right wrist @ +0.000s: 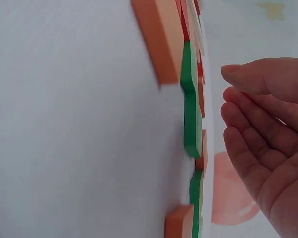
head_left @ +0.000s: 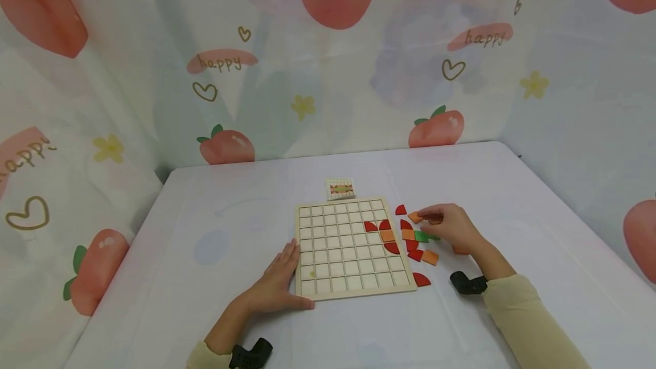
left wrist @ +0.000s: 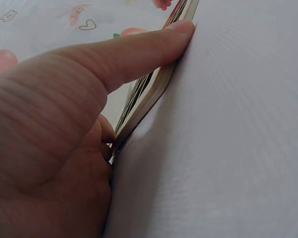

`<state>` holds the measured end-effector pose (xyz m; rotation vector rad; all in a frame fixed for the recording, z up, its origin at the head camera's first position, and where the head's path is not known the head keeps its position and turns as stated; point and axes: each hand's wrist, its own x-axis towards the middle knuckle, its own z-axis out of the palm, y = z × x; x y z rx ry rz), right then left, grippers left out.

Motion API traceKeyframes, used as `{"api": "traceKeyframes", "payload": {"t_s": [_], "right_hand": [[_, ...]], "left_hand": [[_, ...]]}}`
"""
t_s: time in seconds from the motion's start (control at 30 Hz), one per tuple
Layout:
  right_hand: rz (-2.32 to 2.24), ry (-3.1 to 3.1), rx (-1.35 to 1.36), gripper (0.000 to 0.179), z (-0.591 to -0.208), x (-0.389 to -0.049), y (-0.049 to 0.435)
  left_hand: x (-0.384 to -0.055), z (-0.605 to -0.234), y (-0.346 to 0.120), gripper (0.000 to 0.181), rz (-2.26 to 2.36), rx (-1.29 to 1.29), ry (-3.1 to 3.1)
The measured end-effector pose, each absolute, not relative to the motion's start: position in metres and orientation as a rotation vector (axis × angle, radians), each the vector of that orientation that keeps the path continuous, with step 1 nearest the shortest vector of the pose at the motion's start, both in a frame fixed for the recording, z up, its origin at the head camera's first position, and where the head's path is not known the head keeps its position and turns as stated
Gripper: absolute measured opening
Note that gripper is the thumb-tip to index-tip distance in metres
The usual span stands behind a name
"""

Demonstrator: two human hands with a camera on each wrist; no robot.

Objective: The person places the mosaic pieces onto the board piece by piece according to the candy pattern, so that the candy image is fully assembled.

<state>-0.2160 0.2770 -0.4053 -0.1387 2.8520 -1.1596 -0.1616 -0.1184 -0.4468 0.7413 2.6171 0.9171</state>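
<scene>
A wooden grid board (head_left: 335, 255) lies on the white table. My left hand (head_left: 277, 281) rests at its near left corner, fingers along the left side and the thumb on the front edge (left wrist: 159, 82). Red quarter-round tiles (head_left: 392, 248) and an orange square tile (head_left: 387, 236) sit in cells near the board's right side. Over the loose tiles to the right is my right hand (head_left: 451, 225), its fingertips by an orange tile (head_left: 415, 217). In the right wrist view the right hand's fingers curve loosely, and no tile shows between them and the thumb.
A small pattern card (head_left: 340, 189) stands behind the board. Loose green tiles (head_left: 421, 236), red tiles (head_left: 422, 279) and orange tiles (head_left: 430, 257) lie close to the board's right edge. A printed cloth (head_left: 338, 90) hangs behind the table.
</scene>
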Motion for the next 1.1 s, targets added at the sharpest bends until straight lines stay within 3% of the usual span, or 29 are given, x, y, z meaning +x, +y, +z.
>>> {"api": "traceKeyframes", "payload": {"t_s": [1.1], "right_hand": [[-1.028, 2.961, -0.054, 0.041, -0.410, -0.206, 0.338]], "left_hand": [[-0.163, -0.448, -0.119, 0.119, 0.904, 0.737, 2.629]]}}
